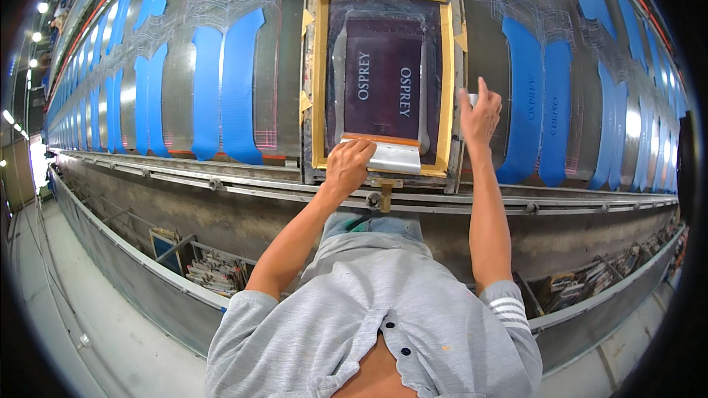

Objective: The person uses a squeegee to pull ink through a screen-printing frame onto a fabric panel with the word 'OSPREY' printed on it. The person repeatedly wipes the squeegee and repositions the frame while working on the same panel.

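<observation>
A screen printing frame [456,66] lies in front of me, its inner border lined with yellow tape. Its dark purple mesh [383,48] carries two rows of pale lettering. At the near end of the mesh, my left hand [351,165] is closed round the left part of a squeegee [394,157] with a metal holder and an orange-brown blade. My right hand [481,118] is just beside the frame's right edge, index finger stretched away from me. A small white thing [473,99] shows between its thumb and fingers; what it is I cannot make out.
Blue fabric pieces [525,96] lie in rows along the long printing table [284,51] on both sides; two at the right bear lettering. A metal rail [280,195] runs along the near edge. Below it, racks [217,269] hold many stacked items. Grey floor [81,287] lies at left.
</observation>
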The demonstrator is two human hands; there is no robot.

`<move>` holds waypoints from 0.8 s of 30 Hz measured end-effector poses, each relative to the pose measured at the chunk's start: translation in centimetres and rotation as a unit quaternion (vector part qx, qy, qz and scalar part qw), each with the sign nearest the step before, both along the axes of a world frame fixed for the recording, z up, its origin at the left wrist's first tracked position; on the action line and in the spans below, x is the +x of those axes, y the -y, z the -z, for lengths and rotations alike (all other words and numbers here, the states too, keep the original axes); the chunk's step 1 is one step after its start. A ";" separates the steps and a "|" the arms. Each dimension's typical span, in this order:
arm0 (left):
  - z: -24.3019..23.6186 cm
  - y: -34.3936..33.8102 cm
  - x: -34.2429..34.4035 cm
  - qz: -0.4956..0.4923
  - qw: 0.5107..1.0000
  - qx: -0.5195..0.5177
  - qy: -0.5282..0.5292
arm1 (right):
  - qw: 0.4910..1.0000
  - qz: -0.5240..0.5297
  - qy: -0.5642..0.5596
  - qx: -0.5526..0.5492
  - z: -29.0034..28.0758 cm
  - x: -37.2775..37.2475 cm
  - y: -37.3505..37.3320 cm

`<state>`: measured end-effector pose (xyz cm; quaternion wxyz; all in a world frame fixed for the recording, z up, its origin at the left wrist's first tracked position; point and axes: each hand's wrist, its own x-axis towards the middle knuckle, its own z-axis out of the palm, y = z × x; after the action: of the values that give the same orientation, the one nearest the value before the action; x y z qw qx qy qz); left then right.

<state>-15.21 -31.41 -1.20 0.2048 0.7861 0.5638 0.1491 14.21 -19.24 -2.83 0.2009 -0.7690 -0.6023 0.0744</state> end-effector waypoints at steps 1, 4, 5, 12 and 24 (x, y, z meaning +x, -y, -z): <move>0.2 -0.4 0.3 0.000 1.000 0.012 0.006 | 0.998 0.026 -0.042 -0.048 1.6 1.0 -1.4; 1.7 -0.3 0.2 -0.004 0.999 0.035 0.009 | 0.985 0.068 -0.102 -0.124 4.4 2.0 -3.7; 2.2 -0.2 0.3 -0.007 0.999 0.047 0.016 | 0.990 0.068 -0.074 -0.101 5.0 2.0 -3.9; -0.4 -0.6 2.7 -0.011 0.999 0.038 0.023 | 0.991 0.061 -0.116 -0.003 1.4 6.4 -3.2; 1.3 0.5 -5.2 -0.039 0.999 0.020 -0.020 | 0.984 0.020 -0.175 0.040 6.9 -3.3 -2.5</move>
<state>-20.40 -31.88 -2.51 0.1719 0.7703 0.5949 0.1520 10.95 -16.79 -9.73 0.3348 -0.7475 -0.5449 0.1794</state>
